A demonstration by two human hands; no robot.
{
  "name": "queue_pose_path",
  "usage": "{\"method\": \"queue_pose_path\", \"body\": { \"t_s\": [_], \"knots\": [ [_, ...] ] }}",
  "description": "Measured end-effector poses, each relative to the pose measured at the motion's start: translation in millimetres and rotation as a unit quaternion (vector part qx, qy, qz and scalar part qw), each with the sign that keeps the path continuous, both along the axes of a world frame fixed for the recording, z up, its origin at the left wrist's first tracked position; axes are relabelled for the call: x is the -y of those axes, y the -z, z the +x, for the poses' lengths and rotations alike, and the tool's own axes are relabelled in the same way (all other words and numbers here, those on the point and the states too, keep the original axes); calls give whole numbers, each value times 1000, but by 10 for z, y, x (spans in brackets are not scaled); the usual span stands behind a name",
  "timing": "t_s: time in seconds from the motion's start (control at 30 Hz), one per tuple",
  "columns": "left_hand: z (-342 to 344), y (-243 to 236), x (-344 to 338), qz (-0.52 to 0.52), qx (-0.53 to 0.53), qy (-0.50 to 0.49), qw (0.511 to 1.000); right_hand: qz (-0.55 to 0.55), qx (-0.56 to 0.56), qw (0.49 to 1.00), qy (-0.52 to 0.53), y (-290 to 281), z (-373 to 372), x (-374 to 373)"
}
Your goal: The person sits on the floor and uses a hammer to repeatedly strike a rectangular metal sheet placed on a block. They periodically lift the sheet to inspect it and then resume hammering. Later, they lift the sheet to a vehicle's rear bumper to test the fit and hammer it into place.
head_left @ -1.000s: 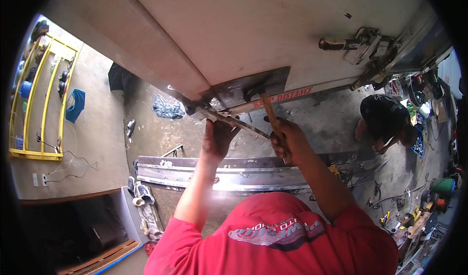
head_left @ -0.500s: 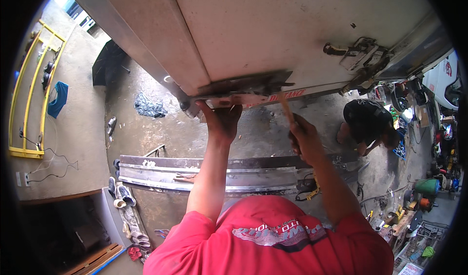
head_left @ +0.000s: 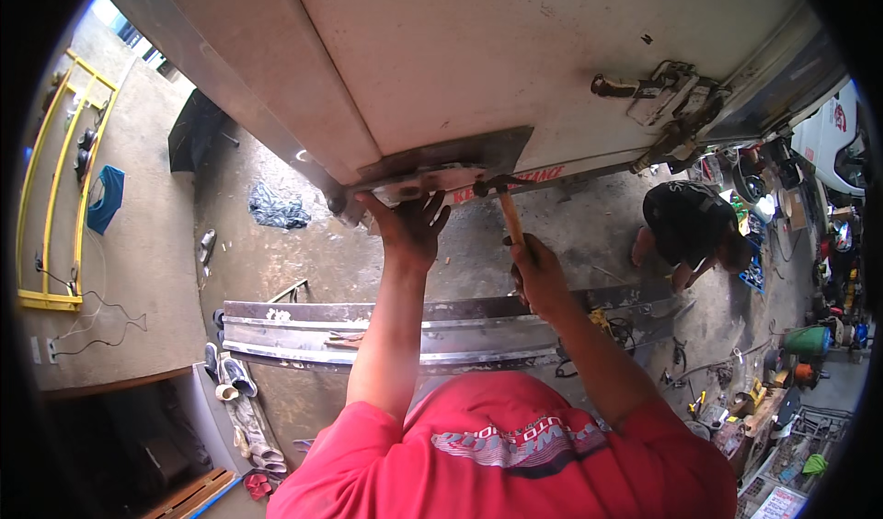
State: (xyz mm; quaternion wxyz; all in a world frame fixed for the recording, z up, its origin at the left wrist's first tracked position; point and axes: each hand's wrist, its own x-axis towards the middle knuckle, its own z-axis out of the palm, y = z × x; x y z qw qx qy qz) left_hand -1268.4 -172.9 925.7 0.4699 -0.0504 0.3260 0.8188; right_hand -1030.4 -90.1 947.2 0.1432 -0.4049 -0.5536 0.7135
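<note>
A yellow metal rack [head_left: 48, 299] stands at far left, a blue cloth [head_left: 107, 199] just beside it. On the floor [head_left: 322, 266] are a black umbrella [head_left: 191, 132], a crumpled plastic sheet [head_left: 276, 206] and red footwear [head_left: 258, 485]. At right, a person in black [head_left: 685, 224] bends low; a white vehicle [head_left: 832, 137] and a green cylinder [head_left: 808, 340] lie beyond.
</note>
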Motion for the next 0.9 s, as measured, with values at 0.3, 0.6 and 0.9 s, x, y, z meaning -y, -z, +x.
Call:
{"method": "queue_pose_path", "body": {
  "t_s": [0.3,0.6,0.9],
  "knots": [
    [-105,130,18,11,6,-10,1000,-44,15,999,-20,-33,-31,-43],
    [-49,98,-68,3,-7,-19,1000,-95,20,994,-43,-232,-132,-194],
    [235,301,-259,-35,-158,-9,987,-163,18,986,-42,-359,-180,-289]
  ]
}}
